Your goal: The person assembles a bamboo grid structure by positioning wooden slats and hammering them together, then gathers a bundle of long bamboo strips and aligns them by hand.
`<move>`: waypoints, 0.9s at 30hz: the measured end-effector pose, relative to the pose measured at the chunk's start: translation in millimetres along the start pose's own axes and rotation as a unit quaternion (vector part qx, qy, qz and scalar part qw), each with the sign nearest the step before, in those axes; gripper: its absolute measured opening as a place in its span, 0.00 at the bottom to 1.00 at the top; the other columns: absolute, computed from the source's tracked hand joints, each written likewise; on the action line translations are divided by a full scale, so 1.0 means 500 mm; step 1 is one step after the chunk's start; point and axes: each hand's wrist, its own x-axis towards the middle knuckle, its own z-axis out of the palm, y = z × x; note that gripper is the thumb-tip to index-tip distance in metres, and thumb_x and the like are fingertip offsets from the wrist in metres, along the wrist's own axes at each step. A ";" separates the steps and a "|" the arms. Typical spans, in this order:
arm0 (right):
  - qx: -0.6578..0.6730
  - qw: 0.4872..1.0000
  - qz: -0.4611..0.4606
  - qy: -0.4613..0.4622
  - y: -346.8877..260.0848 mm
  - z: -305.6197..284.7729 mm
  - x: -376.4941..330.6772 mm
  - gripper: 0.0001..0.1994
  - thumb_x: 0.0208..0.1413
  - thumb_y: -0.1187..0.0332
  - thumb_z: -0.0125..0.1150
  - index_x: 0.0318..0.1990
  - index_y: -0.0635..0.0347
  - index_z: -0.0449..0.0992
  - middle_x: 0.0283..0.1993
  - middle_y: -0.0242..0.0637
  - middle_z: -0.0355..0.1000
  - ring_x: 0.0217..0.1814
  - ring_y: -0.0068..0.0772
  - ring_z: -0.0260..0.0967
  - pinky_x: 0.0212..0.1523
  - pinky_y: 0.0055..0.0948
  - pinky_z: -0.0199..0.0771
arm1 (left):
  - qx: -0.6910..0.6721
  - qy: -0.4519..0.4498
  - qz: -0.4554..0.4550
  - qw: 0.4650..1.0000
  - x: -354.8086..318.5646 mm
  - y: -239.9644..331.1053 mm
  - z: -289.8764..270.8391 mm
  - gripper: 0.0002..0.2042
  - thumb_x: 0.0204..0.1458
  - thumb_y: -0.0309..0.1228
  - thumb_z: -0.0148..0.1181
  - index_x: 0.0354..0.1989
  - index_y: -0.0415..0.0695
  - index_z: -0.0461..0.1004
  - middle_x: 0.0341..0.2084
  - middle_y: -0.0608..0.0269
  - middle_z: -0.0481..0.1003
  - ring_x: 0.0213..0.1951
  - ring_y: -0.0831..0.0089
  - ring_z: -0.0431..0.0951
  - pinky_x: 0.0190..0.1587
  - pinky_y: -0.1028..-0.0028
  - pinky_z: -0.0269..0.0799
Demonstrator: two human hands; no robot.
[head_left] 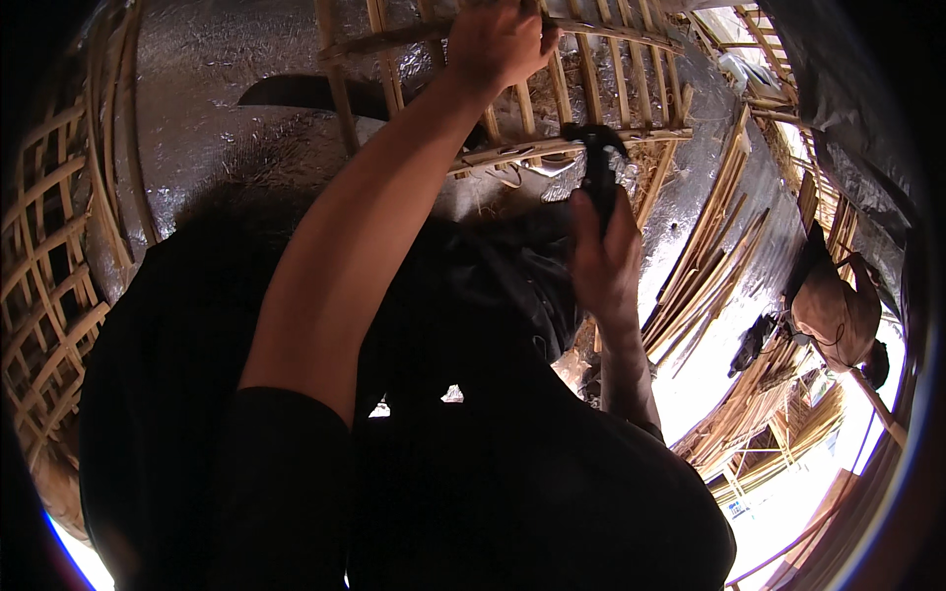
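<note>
A lattice frame of bamboo strips (591, 84) lies at the top middle, its crosspieces running between two longer rails. My left hand (501, 44) reaches across to it and is closed around the far rail; the fingertips are partly out of view. A dark claw hammer (598, 167) stands in my right hand (608, 256), with fingers wrapped round its handle. Its head is up beside the lattice's near rail (552, 148); I cannot tell whether they touch.
A dark curved flat shape (305, 94) lies left of the lattice on a shiny grey sheet (227, 44). Woven bamboo panels (44, 246) stand at the left. Long bamboo strips (705, 266) lie at the right, with another person (838, 310) bent over near them.
</note>
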 end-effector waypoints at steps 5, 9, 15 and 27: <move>0.280 0.950 0.134 0.017 0.005 -0.014 -0.036 0.11 0.66 0.72 0.55 0.51 0.71 0.70 0.32 0.47 0.77 0.25 0.46 0.73 0.28 0.39 0.73 | -0.017 -0.060 -0.024 0.998 0.017 0.019 -0.009 0.21 0.60 0.47 0.57 0.42 0.38 0.79 0.44 0.45 0.76 0.33 0.54 0.83 0.33 0.57 0.81; -0.353 0.862 -0.351 0.095 0.085 0.077 -0.026 0.12 0.63 0.73 0.59 0.51 0.68 0.70 0.32 0.50 0.77 0.28 0.47 0.75 0.28 0.39 0.74 | -0.055 -0.218 -0.097 0.969 0.030 0.009 -0.046 0.21 0.61 0.48 0.56 0.43 0.38 0.78 0.44 0.45 0.76 0.31 0.53 0.82 0.32 0.59 0.81; -0.187 0.956 -0.226 -0.020 0.132 0.104 -0.028 0.19 0.64 0.64 0.60 0.56 0.68 0.69 0.39 0.63 0.75 0.31 0.56 0.76 0.29 0.44 0.77 | -0.056 -0.105 -0.048 0.992 0.006 0.026 -0.025 0.22 0.62 0.47 0.54 0.45 0.36 0.77 0.42 0.43 0.76 0.32 0.54 0.82 0.31 0.58 0.82; -0.077 0.984 -0.156 -0.036 0.089 0.095 -0.035 0.20 0.65 0.60 0.60 0.51 0.68 0.65 0.28 0.55 0.77 0.32 0.64 0.78 0.30 0.54 0.76 | -0.026 -0.130 -0.054 0.990 0.008 0.024 -0.032 0.23 0.62 0.48 0.54 0.43 0.36 0.78 0.45 0.41 0.75 0.32 0.52 0.82 0.34 0.58 0.82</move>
